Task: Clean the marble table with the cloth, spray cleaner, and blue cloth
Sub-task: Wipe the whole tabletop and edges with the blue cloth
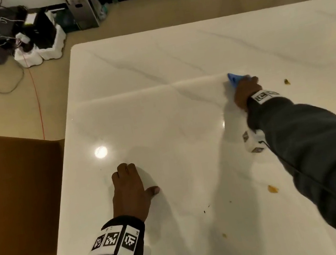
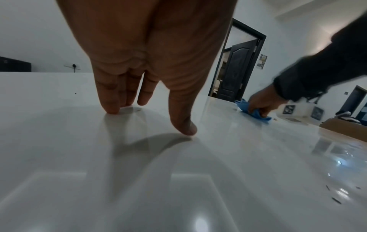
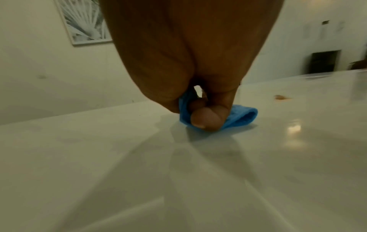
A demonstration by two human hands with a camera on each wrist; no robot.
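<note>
Blue cloth bunched on marble table

The right hand (image 1: 245,92) grips the crumpled blue cloth (image 3: 240,117) against the glossy marble table (image 1: 153,74); the left hand (image 1: 129,189) rests on spread, straight fingers.

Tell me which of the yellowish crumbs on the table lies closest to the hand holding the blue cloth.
The crumb just right of the right hand, level with the blue cloth. The other crumbs lie much nearer the person, beside the sleeve.
</note>
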